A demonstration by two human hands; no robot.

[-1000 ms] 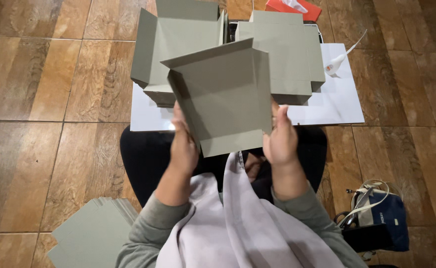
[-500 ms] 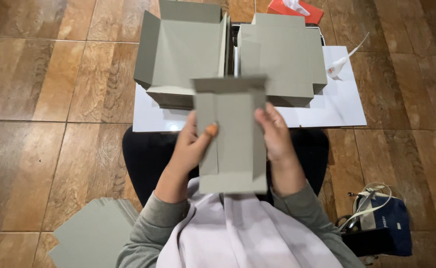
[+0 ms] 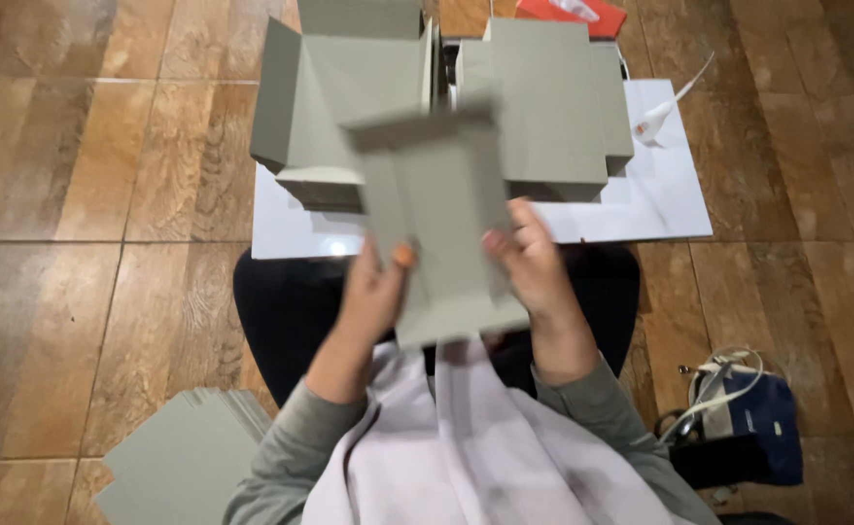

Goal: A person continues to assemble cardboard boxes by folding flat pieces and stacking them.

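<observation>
- Gripping the folded grey cardboard blank (image 3: 441, 224), the left hand (image 3: 373, 297) clasped its left edge.
- Right hand (image 3: 534, 267) grasped the opposite edge, above the white board (image 3: 641, 199).

You hold a grey cardboard box blank (image 3: 441, 228); two folded grey boxes (image 3: 349, 92) (open-topped) sit beyond, a red packet (image 3: 558, 12) behind.

Left hand (image 3: 373, 292), right hand (image 3: 534, 262) — raised, gripping
</observation>
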